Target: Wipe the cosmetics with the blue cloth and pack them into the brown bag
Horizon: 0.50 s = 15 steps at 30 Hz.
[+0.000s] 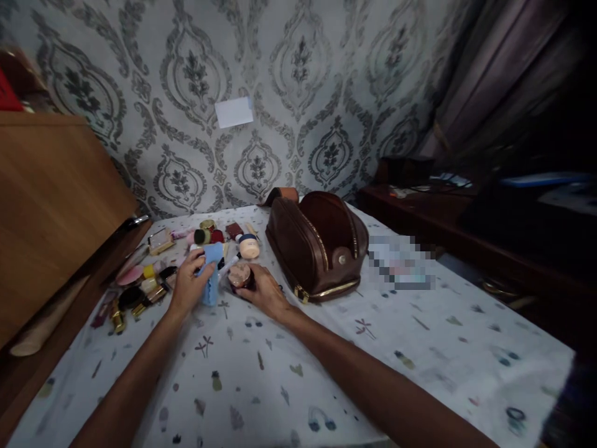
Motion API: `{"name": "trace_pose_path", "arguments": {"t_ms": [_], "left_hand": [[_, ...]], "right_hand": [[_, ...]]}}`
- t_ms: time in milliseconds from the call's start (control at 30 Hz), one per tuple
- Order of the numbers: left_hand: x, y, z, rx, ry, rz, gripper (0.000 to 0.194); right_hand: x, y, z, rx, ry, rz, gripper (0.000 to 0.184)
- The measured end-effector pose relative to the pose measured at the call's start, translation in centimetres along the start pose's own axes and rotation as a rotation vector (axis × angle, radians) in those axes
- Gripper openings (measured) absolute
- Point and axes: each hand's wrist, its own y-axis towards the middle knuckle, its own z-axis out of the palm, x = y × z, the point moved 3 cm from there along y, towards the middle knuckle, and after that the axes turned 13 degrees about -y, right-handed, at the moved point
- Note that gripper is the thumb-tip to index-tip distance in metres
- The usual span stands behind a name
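My left hand (192,283) is closed around a light blue cloth (212,255), whose lower edge hangs down beside the fingers. To its right, my right hand (267,295) grips a small round jar (239,274) with a pinkish-brown top, low over the patterned sheet. Just behind that jar stands a cream jar (249,247) with a dark blue and white lid. An unzipped brown leather toiletry bag (321,249) sits to the right of my right hand, its mouth wide and its inside dark.
Many cosmetics lie to the left, among them a gold tube (117,318), a pink oval item (130,275) and a clear box (160,241). A wooden cabinet (60,211) borders the left side. Right of the bag lies a blurred-out flat item (401,262). Behind is a papered wall (298,149).
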Motion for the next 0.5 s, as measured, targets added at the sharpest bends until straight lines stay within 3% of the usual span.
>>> {"name": "trace_pose_path", "arguments": {"t_ms": [133, 200, 367, 500], "left_hand": [[-0.2, -2.8, 4.0, 0.237, 0.042, -0.046, 0.033], [0.1, -3.7, 4.9, 0.222, 0.084, 0.042, 0.044], [2.1, -3.8, 5.6, 0.277, 0.177, 0.092, 0.049], [2.1, -3.5, 5.2, 0.264, 0.235, 0.143, 0.052]], "right_hand": [[0.0, -0.1, 0.4, 0.020, -0.099, -0.010, 0.050], [-0.1, -0.1, 0.6, 0.009, -0.157, -0.028, 0.047], [-0.5, 0.1, 0.9, 0.041, -0.255, -0.043, 0.055], [-0.5, 0.1, 0.7, 0.031, -0.254, -0.059, 0.056]]}}
